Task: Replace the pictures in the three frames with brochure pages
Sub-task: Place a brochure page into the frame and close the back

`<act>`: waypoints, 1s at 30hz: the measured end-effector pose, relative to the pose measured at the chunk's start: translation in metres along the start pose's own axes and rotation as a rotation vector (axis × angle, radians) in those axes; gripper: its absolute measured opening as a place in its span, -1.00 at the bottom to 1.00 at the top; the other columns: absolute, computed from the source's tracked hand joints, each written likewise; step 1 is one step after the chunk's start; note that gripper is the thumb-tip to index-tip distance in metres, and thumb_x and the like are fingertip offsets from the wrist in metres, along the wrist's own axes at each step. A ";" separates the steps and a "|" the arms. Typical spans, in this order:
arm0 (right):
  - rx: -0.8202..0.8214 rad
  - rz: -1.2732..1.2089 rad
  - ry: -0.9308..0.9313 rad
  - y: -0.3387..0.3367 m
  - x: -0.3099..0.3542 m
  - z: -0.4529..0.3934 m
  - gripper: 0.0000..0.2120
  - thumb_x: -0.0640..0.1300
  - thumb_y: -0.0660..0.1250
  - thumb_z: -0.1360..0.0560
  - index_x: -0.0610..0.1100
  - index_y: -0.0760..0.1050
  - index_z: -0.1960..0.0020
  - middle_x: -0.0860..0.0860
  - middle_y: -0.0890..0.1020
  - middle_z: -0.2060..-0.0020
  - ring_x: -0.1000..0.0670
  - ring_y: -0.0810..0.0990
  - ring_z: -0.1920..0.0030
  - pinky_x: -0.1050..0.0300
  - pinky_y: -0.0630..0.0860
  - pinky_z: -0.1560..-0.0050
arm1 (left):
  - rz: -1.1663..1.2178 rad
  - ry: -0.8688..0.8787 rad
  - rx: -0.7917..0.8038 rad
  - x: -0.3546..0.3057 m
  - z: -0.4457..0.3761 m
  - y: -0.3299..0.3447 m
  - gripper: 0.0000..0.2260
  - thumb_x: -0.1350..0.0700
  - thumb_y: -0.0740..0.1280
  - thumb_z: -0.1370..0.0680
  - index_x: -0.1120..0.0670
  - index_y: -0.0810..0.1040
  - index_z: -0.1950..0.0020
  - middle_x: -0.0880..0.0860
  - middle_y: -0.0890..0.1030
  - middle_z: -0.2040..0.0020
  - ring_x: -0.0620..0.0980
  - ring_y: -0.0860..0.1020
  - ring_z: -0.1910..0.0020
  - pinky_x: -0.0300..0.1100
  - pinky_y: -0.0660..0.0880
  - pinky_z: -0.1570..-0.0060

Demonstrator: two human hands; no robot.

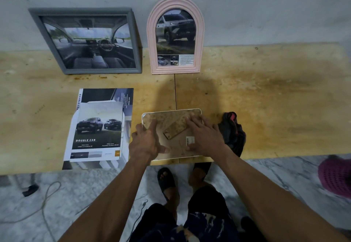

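Left hand (147, 140) spread flat, fingers straight, pressing the mottled brown backing board of a white-rimmed rectangular frame (171, 134) lying face down near the wooden tabletop's (266, 93) front edge. Right hand (204, 135) likewise splayed on the board, fingertips by the fold-out stand — nothing gripped. Third frame apparently in hand: grey rectangular frame (85, 41) and pink arched frame (175, 36) already showing car pages against the wall. Brochure pages (97, 127) just left. Next, probably — seating or lifting the backing.
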State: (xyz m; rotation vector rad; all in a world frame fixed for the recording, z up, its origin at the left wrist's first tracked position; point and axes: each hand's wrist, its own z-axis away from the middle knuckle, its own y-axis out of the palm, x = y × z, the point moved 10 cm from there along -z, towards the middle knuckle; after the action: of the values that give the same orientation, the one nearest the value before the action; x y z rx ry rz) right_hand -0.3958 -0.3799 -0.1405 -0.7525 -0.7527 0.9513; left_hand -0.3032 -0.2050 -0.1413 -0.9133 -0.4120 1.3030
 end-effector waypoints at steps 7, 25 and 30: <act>-0.093 -0.149 0.038 0.005 -0.001 0.011 -0.17 0.07 0.44 -0.46 0.01 0.08 -0.58 0.12 -0.02 -0.59 0.00 -0.15 -0.57 -0.06 0.18 -0.47 | 0.033 -0.023 -0.054 0.004 0.004 -0.001 0.02 -0.24 0.62 -0.24 -0.22 0.07 -0.52 0.14 0.31 -0.33 0.24 0.41 -0.28 0.12 0.51 0.04; -0.072 -0.434 0.074 0.022 -0.003 0.022 -0.24 0.15 0.23 -0.56 -0.07 -0.04 -0.60 0.07 -0.07 -0.59 -0.04 -0.16 -0.58 -0.08 0.00 -0.55 | 0.841 -0.347 -0.095 0.056 0.018 0.000 -0.69 -0.02 0.31 -0.58 0.21 0.68 0.04 0.20 0.68 -0.02 0.26 0.64 -0.04 0.06 0.59 -0.15; -0.427 -0.259 -0.040 -0.029 0.017 0.052 -0.35 0.36 0.09 -0.51 -0.04 0.39 -0.40 -0.01 0.42 -0.40 -0.08 0.36 -0.40 -0.14 0.36 -0.35 | 0.987 -0.360 -0.040 0.054 0.013 -0.022 -0.78 0.09 0.43 -0.49 0.27 0.62 0.17 0.25 0.69 0.17 0.27 0.69 0.13 0.17 0.63 0.09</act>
State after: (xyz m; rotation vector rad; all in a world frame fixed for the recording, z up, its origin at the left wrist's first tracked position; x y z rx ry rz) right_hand -0.4203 -0.3646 -0.0858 -0.9789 -1.0784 0.5765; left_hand -0.2846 -0.1497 -0.1279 -0.9450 -0.2564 2.3895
